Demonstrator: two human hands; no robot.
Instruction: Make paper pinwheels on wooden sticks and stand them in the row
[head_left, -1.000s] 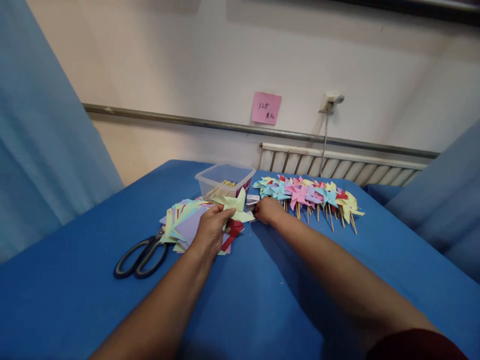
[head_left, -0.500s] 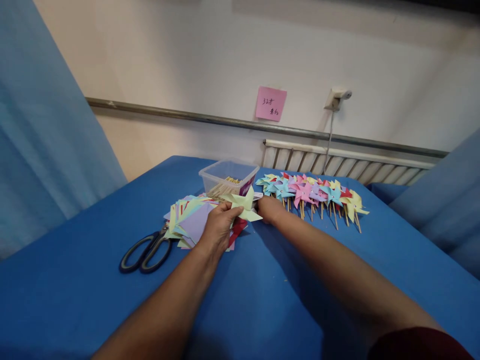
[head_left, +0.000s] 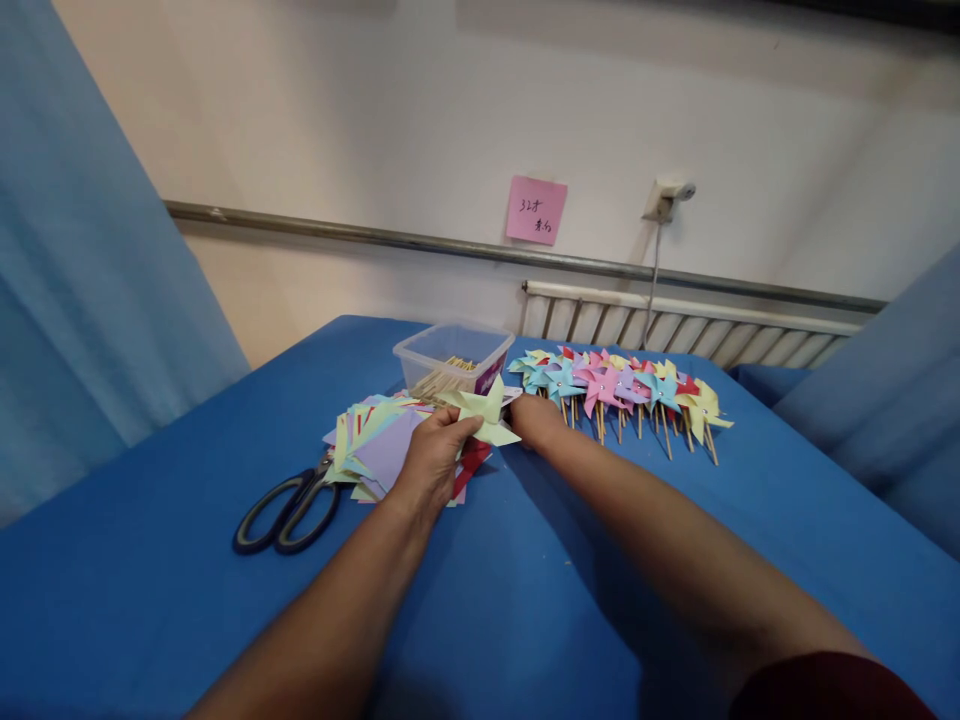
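Pinched in my left hand [head_left: 441,450] is a pale yellow-green paper pinwheel [head_left: 489,412], its blades folded in toward the middle. My right hand [head_left: 531,420] is just right of it, beside a white item [head_left: 512,394] that is mostly hidden. The right fingers are turned away, so what they touch does not show. Beneath and left of my left hand lies a pile of coloured paper sheets [head_left: 386,445]. Behind the pinwheel stands a clear plastic box [head_left: 420,352] of thin wooden sticks [head_left: 442,380].
Dark-handled scissors [head_left: 289,510] lie left of the paper pile. Several finished pinwheels on sticks [head_left: 600,385] rest at the right rear of the blue table [head_left: 487,600]. A radiator [head_left: 690,330], a metal rail [head_left: 405,240] and a pink note [head_left: 536,210] are at the wall.
The whole view has shifted slightly to the left. Both hands stay in nearly the same places, and the pinwheel is still in my left hand.
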